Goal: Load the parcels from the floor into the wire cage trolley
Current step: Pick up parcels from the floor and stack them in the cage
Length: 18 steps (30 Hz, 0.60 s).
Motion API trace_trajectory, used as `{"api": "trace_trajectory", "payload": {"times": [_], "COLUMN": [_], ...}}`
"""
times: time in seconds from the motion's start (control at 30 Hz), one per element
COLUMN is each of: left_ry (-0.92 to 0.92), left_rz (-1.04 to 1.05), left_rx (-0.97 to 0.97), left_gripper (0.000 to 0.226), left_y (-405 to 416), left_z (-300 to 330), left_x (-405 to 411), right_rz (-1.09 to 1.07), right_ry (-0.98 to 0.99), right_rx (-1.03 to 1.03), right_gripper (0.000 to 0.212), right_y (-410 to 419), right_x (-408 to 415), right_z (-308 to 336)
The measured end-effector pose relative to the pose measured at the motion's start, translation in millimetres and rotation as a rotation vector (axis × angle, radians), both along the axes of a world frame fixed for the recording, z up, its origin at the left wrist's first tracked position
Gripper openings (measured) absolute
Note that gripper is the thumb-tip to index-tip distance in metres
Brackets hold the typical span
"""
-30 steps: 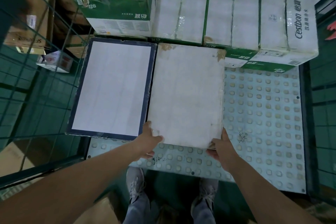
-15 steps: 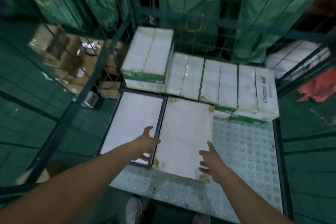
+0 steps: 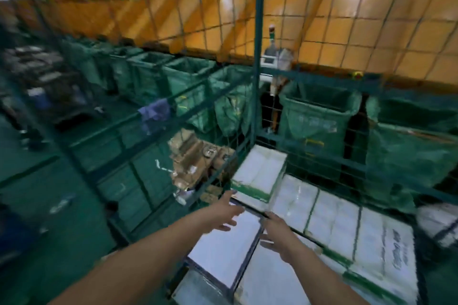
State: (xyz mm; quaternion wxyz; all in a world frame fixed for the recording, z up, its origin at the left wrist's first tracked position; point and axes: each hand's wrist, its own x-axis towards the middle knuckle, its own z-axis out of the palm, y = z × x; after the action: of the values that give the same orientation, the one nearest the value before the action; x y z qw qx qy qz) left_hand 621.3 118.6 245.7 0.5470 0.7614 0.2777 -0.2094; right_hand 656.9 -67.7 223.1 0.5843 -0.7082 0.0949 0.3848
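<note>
Both hands [image 3: 229, 213] [image 3: 278, 238] have lifted off the white parcel [image 3: 270, 277] below them.

Green floor [image 3: 44, 205] spreads out on the left, blurred; a row of open green bag bins [image 3: 188, 82] lines up along the far side; behind them runs a long orange barrier [image 3: 347, 39], seen through wire mesh; brown cardboard boxes [image 3: 193, 163] sit piled on the floor beside the mesh; bright, washed-out light shows above the barrier's top edge.
</note>
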Motion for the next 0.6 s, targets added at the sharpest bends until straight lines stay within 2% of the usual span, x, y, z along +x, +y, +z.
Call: {"api": "trace_trajectory", "payload": {"times": [0.1,0.2,0.23,0.33,0.47,0.6], "left_ry": [-0.051,-0.107,-0.119,-0.108,-0.142,-0.103], "left_rz": [0.126,0.264,0.319,0.455,0.621,0.736], "left_rx": [-0.006,-0.010,-0.018,-0.072,-0.068,-0.152], "left_gripper": [0.067,0.048,0.046,0.059,0.049,0.042], "left_y": [4.6,2.1,3.4,10.6,19.3,45.1], "left_z": [26.2,44.3,43.2,25.3,10.1,-5.2], "left_x": [-30.6,-70.5,-84.7,-121.3,-153.8,-180.6], "right_rz": [0.179,0.323,0.374,0.506,0.585,0.652], "right_ry": [-0.015,-0.024,-0.025,-0.004,0.035,0.073], "right_rx": [0.016,0.059,0.069,0.075,0.094,0.073], "right_gripper": [0.052,0.045,0.042,0.035,0.030,0.026], "right_y": [22.1,45.1,53.0,71.7,91.1,114.5], "right_x": [-12.3,-26.0,-33.0,-50.2,-60.3,-74.4], "right_z": [31.9,49.6,52.3,52.2,39.4,23.8]}}
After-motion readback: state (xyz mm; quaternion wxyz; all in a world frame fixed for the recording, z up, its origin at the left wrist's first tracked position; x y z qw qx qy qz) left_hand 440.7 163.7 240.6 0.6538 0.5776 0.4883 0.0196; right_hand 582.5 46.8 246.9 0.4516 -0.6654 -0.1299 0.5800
